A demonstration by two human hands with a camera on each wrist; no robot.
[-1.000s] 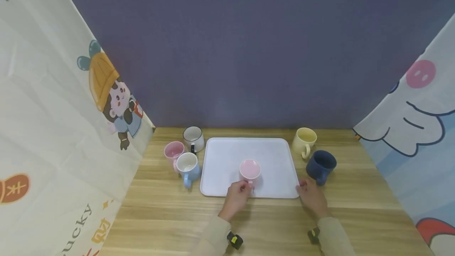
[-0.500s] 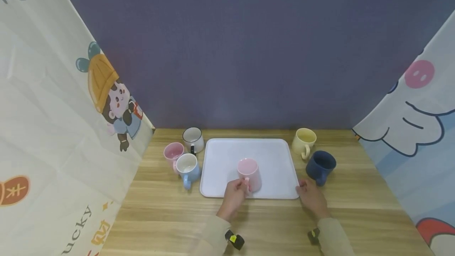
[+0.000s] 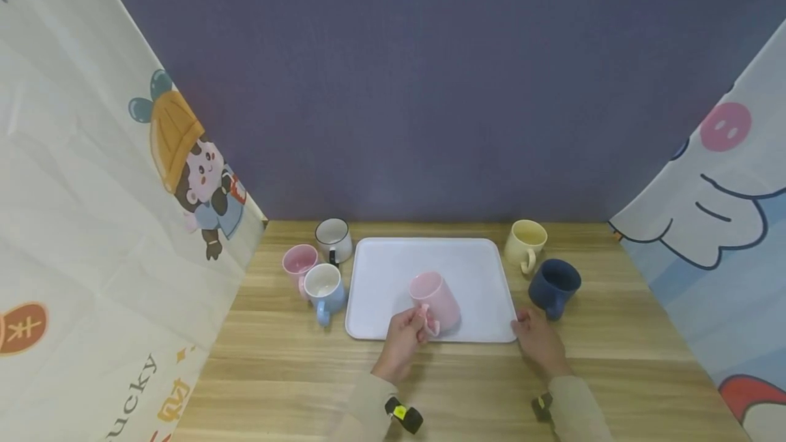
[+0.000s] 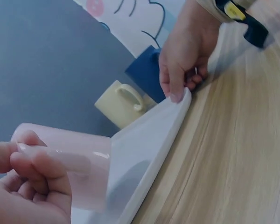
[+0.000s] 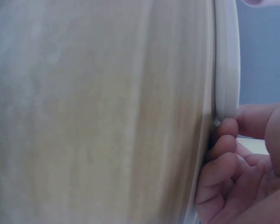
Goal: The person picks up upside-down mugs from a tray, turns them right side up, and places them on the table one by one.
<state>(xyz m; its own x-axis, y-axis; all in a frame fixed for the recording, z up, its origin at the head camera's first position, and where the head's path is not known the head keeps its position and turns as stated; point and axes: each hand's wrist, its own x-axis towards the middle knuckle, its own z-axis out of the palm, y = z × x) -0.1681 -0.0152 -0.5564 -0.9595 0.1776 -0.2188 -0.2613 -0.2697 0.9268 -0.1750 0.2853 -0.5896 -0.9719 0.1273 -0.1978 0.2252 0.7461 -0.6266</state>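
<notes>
A pink mug (image 3: 439,300) leans over the front part of the white tray (image 3: 393,264), with its mouth toward the back left. My left hand (image 3: 402,341) grips its handle; in the left wrist view, thumb and fingers close on it. Whether the mug's base touches the tray is unclear. At the tray's front right corner my right hand (image 3: 542,345) pinches the rim, thumb above and fingertips below in the right wrist view. A dark blue mug (image 3: 555,286) stands just behind that hand, and a yellow mug (image 3: 525,245) farther back.
Left of the tray stand a light blue mug (image 3: 325,292), a second pink mug (image 3: 299,263) and a white mug (image 3: 334,239) with a dark rim. A dark panel (image 3: 430,87) closes the back of the wooden table (image 3: 479,394). Printed curtains (image 3: 74,189) hang at both sides.
My left hand has raised and tilted the pink mug, so more of its side shows. Its base has swung to the right. My right hand has stayed at the tray corner.
</notes>
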